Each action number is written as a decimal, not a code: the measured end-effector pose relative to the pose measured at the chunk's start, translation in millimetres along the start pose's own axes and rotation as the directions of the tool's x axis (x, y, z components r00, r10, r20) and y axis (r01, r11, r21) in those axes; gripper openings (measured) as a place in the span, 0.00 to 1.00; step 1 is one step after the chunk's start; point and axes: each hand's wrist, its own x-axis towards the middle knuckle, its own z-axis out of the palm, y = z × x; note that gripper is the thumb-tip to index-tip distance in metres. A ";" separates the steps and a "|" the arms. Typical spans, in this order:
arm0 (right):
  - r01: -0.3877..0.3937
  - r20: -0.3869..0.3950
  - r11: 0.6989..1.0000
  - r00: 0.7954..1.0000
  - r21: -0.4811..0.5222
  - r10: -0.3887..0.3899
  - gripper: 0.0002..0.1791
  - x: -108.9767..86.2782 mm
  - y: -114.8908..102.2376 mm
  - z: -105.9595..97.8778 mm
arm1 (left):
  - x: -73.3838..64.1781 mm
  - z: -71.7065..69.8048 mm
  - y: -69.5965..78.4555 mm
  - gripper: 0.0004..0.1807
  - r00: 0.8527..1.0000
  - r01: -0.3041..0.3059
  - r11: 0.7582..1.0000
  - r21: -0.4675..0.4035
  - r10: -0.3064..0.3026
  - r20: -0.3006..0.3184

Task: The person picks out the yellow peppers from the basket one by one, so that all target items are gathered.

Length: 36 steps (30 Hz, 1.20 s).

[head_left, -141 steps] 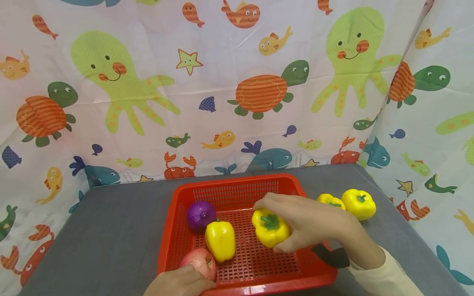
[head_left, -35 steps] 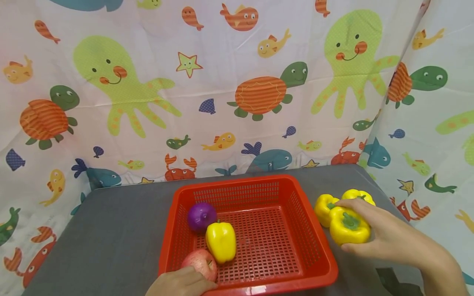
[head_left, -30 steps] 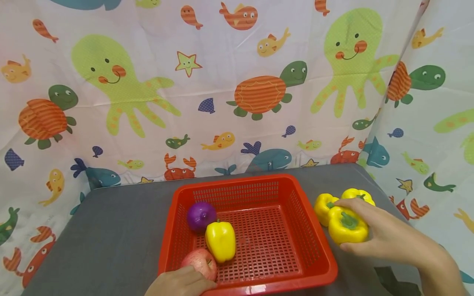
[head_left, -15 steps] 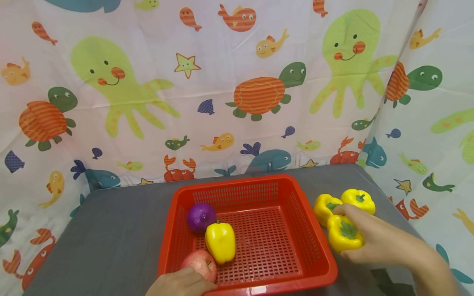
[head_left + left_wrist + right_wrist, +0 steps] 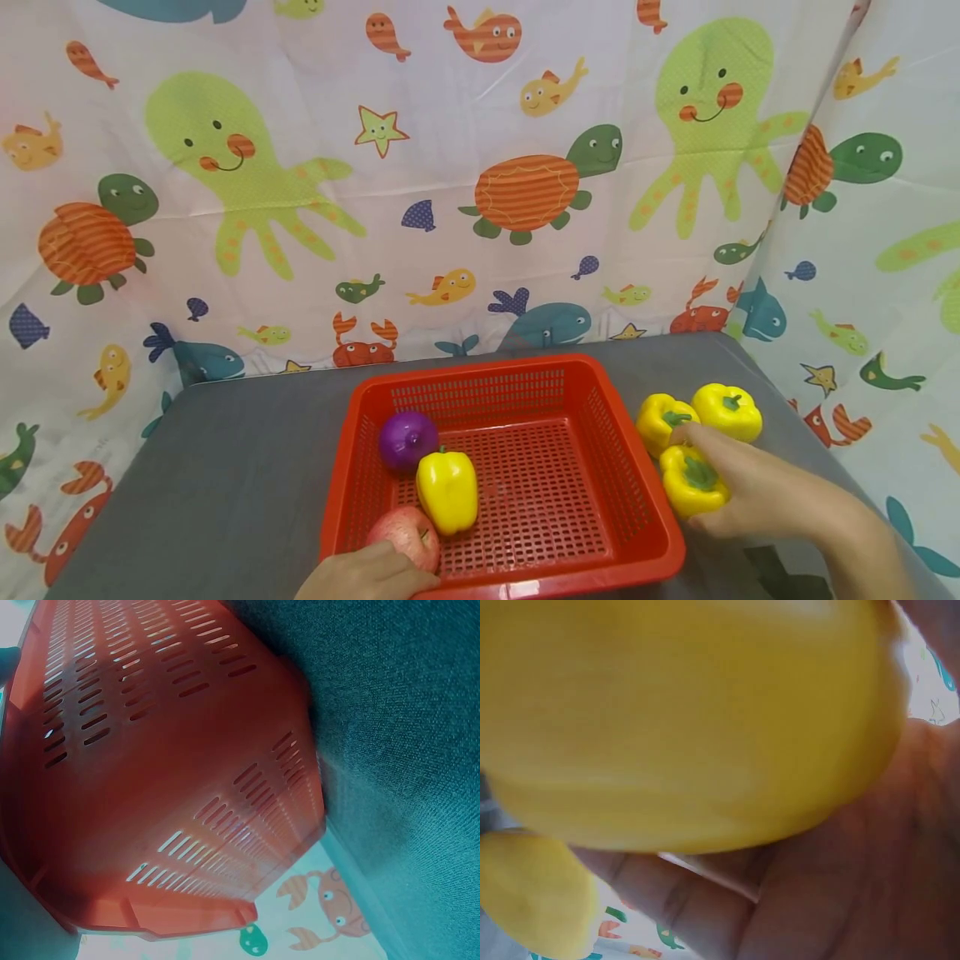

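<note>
My right hand [image 5: 757,483] holds a yellow bell pepper [image 5: 692,483] just outside the right wall of a red plastic basket [image 5: 555,575]. In the right wrist view, this pepper [image 5: 690,727] fills the space between thumb and fingers. Two more yellow bell peppers, a nearer one [image 5: 657,423] and a farther one [image 5: 727,412], sit just beyond the hand. At the near left corner, my left hand [image 5: 367,575] grips the basket rim. Inside the basket lie a red apple [image 5: 406,535], a yellow bell pepper [image 5: 447,492] and a round purple vegetable [image 5: 408,441].
A grey cloth-covered table [image 5: 240,475] bears everything. Behind it and along both sides hangs a white curtain [image 5: 420,317] printed with sea animals. The basket's slotted wall [image 5: 150,772] rises beside the table in the left wrist view.
The right hand has carried the pepper from above the basket out to its right side, then lower and slightly left beside the wall. The left hand and the basket stay put.
</note>
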 end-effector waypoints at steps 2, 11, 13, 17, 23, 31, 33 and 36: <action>-0.015 0.011 1.000 1.000 -0.007 0.015 0.35 1.6 -0.3 2.3 | 0.1 -0.5 -0.5 0.18 1.000 -0.016 1.000 0.005 0.016 -0.001; -0.061 0.007 0.995 0.998 -0.073 0.062 0.34 5.5 -3.3 9.8 | 0.8 -0.5 -0.7 0.19 1.000 -0.005 1.000 0.006 0.005 0.001; -0.083 0.011 0.993 0.996 -0.088 0.084 0.34 6.0 -3.7 11.0 | 0.8 -0.4 -0.1 0.19 1.000 -0.004 1.000 0.007 0.004 -0.004; -0.112 0.019 0.988 0.993 -0.107 0.115 0.32 7.0 -4.3 13.3 | 0.8 -0.4 -0.5 0.18 1.000 -0.021 1.000 0.022 0.021 -0.009; -0.143 0.050 0.987 0.988 -0.069 0.146 0.33 10.1 -3.9 16.7 | 1.1 -0.4 1.0 0.18 1.000 0.002 1.000 0.019 -0.002 -0.009; -0.166 0.077 0.986 0.983 -0.022 0.167 0.38 14.4 1.8 20.1 | 2.3 -1.2 4.1 0.20 1.000 0.021 1.000 0.010 -0.020 -0.020; -0.143 0.069 0.989 0.987 -0.037 0.145 0.38 14.9 3.2 21.2 | 2.4 -1.6 5.1 0.21 0.999 0.032 0.999 0.004 -0.031 -0.022; -0.137 0.062 0.989 0.988 -0.052 0.140 0.38 15.8 4.1 22.8 | 2.0 -1.4 5.3 0.21 0.999 0.036 0.999 0.002 -0.036 -0.019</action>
